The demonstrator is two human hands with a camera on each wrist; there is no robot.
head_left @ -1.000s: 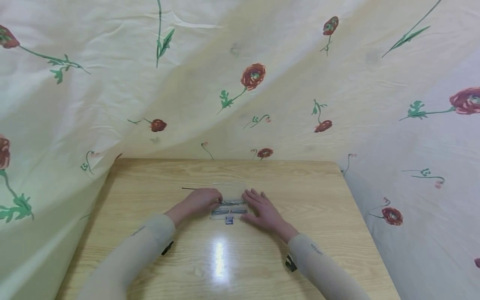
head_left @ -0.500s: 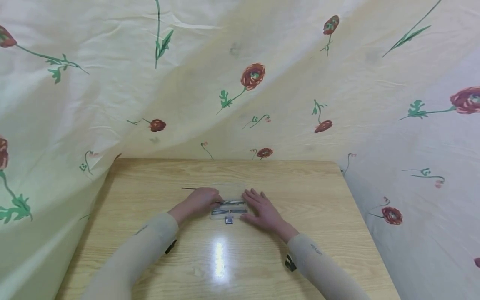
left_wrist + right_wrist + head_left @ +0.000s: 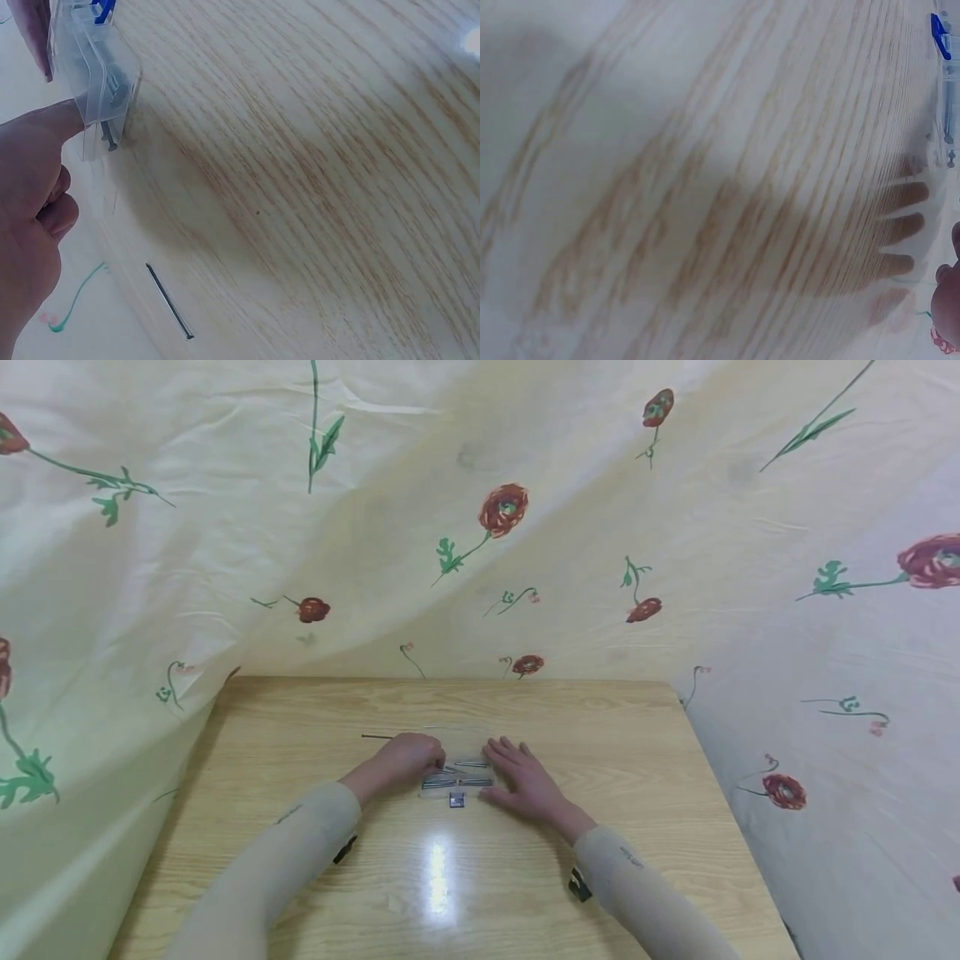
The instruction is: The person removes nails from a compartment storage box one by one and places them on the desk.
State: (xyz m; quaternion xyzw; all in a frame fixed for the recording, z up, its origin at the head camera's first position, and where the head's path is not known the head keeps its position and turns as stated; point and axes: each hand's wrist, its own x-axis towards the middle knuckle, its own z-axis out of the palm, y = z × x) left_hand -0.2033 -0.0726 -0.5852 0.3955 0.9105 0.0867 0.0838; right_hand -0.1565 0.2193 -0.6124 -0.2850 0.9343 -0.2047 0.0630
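The transparent box stands on the wood tabletop, with the tabletop's back edge a little beyond it and the left and right edges well apart on both sides. A long stretch of wood runs from the box's near side toward the person, broken by a bright glare streak. Pale flowered cloth rises behind the box past the back edge, and more hangs beyond the side edges, so the room about the box is widest toward the person and to either side.

At the box's left end, the left hand reaches in with its index finger; its other fingers are curled. Whether its fingertips pinch a nail cannot be told, since the box wall and the hand hide them. The right hand lies along the box's right side, fingers straight and slightly spread, gripping nothing, its thumb at the near right corner.

Inside the box, nails lie in 2 groups along the near side, with a few more behind them, 1 slanting. A blue clasp marks the middle of the box's near side. Left of the box, 1 loose nail lies on the wood.
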